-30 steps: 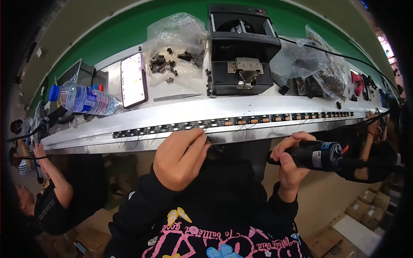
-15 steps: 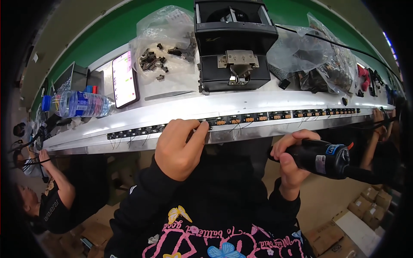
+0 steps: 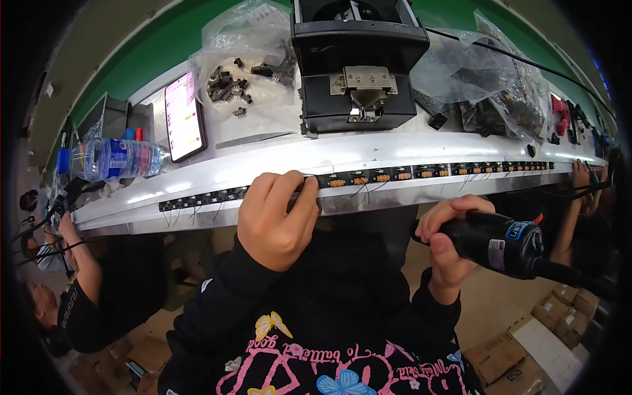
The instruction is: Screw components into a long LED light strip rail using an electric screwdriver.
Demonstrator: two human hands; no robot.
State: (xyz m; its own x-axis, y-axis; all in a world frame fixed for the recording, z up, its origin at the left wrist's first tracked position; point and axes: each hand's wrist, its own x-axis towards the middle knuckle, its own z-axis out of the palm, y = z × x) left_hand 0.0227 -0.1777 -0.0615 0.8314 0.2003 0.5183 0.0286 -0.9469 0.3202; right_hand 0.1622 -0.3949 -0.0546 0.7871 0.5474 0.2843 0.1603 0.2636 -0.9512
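A long row of small black parts with copper-coloured coils [image 3: 383,176] and thin wires lies along a shiny metal channel [image 3: 388,197] at the bench's front edge. My left hand [image 3: 276,220] reaches over the middle of this row, thumb and fingers closed together at one small black part. The fingers hide most of that part. Lower right, in front of the bench, my right hand [image 3: 451,240] grips a black corded electric screwdriver [image 3: 497,243]. The tool's cord end points right, and its front end sits left, apart from the row.
Behind the row stands a black machine [image 3: 359,52] with a metal plate. Left of it are a clear bag [image 3: 243,49] with loose black parts, a phone [image 3: 184,122] and a plastic bottle [image 3: 115,158]. More bagged parts [image 3: 507,99] lie right. Other people work at both sides.
The view has shifted slightly. My left hand stays closed at the same place on the row, and my right hand still holds the electric screwdriver.
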